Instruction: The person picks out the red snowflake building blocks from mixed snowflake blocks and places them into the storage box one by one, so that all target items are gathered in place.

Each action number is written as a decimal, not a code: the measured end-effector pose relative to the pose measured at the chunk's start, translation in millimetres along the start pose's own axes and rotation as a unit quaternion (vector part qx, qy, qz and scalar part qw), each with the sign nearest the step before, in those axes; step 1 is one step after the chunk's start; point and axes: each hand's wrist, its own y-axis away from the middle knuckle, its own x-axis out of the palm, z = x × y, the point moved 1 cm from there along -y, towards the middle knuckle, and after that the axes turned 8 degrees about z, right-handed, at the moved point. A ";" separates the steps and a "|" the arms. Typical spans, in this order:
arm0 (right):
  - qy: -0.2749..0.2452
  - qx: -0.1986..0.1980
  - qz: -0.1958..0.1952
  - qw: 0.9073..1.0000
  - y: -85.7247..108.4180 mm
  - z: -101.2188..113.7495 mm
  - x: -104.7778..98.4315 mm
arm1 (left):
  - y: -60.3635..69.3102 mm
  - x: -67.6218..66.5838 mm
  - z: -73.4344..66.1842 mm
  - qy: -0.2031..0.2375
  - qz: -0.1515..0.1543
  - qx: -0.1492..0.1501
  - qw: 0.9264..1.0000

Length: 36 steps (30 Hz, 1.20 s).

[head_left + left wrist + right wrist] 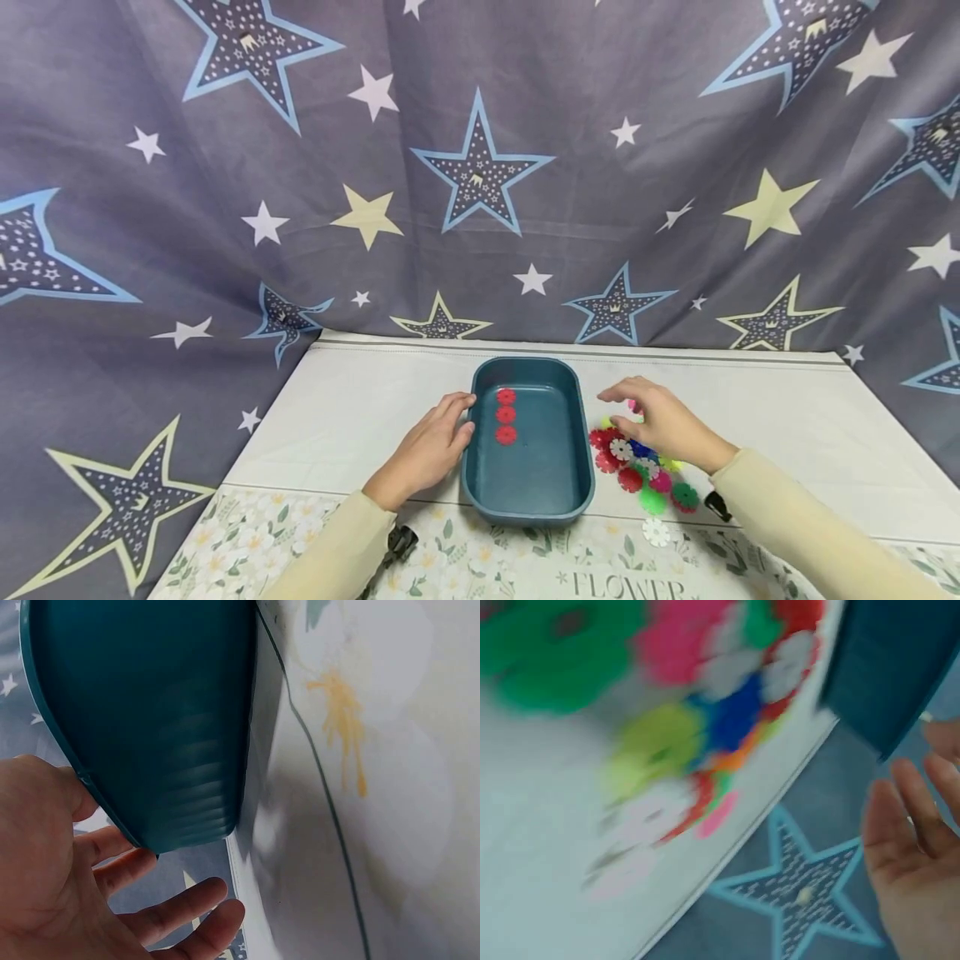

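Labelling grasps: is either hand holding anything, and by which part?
Nothing appears held: left hand only touches the tray's left rim; right hand, near the discs, looks empty.

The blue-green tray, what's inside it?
Three red flower pieces lie in a row in the tray, nearer its left side. The floor right under them is covered, so I can't see there.

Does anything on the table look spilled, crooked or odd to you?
Nothing stands out. The blue-green tray sits upright, its three red discs in a neat column, and the multicolored discs beside it lie in a loose heap, none visibly broken.
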 end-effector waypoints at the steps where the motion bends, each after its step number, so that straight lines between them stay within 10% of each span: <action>1: 0.004 0.015 0.013 1.000 5.0 -4.4 0.2 | 0.1 0.1 0.4 0.000 0.001 -0.001 1.000; 8: -0.007 0.063 0.091 0.994 29.5 -26.8 6.4 | -0.5 1.3 4.1 -0.005 0.000 -0.003 1.000; 36: 0.017 0.163 0.050 0.985 55.2 -52.4 -6.3 | -1.3 2.7 2.8 0.004 -0.002 0.004 1.000</action>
